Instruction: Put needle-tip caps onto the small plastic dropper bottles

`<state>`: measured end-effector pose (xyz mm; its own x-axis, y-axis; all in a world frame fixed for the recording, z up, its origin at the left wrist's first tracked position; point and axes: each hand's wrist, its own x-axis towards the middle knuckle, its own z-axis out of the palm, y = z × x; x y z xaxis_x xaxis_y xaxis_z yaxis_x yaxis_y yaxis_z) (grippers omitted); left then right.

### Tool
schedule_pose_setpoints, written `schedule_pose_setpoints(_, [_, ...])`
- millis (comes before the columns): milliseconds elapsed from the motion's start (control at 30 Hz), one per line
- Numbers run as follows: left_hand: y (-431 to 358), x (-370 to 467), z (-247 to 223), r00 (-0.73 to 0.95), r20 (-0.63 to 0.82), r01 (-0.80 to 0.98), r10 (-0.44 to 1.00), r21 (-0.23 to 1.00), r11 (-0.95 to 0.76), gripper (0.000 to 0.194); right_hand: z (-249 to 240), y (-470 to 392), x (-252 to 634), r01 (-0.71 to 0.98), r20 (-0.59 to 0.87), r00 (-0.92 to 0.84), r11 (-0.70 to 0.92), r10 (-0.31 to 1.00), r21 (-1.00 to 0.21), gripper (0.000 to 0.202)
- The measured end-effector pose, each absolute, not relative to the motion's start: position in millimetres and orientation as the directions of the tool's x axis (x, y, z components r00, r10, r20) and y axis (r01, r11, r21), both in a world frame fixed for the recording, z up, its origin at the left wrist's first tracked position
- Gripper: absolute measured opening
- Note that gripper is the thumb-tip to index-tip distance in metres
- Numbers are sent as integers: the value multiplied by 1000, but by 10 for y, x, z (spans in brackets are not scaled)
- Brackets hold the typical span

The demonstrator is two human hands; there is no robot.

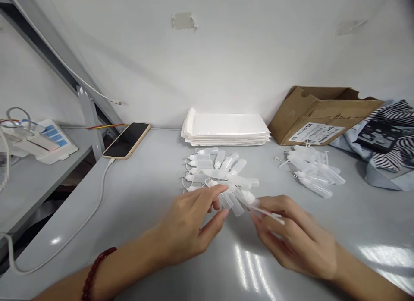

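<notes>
Several small translucent bottles with white caps lie in a loose pile [223, 174] on the grey table [152, 180], in front of a stack of white envelopes. My left hand [197, 219] reaches to the pile's front edge, thumb and forefinger apart around a bottle [225, 200], with no firm hold visible. To the right of it, my right hand [291, 236] pinches one bottle [249, 198] whose thin white strap or tip sticks out over the fingers. A second group of bottles [312, 167] lies further right.
White envelopes [226, 128] are stacked by the wall. An open cardboard box [323, 115] and striped cloth [394, 137] are at the back right. A phone [127, 140] with a white cable [101, 184] lies left, beside a shelf [73, 163] with devices.
</notes>
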<state>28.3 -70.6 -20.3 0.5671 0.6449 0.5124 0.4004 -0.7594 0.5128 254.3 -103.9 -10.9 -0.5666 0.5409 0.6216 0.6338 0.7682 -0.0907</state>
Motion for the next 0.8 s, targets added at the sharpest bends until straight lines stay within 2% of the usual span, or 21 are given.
schedule_pose_setpoints(100, [-742, 281, -188, 595, 482, 379, 643, 537, -753, 43, -109, -1029, 2493, 584, 633, -581, 804, 512, -115, 21])
schedule_pose_setpoints(367, [-793, 323, -138, 618, 459, 360, 638, 557, -749, 44, -100, -979, 2450, 469, 620, -671, 880, 408, -71, 20])
schedule_pose_setpoints(600, [-836, 333, -98, 645, 510, 306, 569, 510, -804, 45, -35, -971, 2435, 537, 560, -725, 838, 401, 95, 25])
schedule_pose_setpoints(800, [-847, 349, -98, 667, 547, 272, 507, 455, -848, 31, -38, -967, 2428, 569, 566, -707, 816, 424, 99, 26])
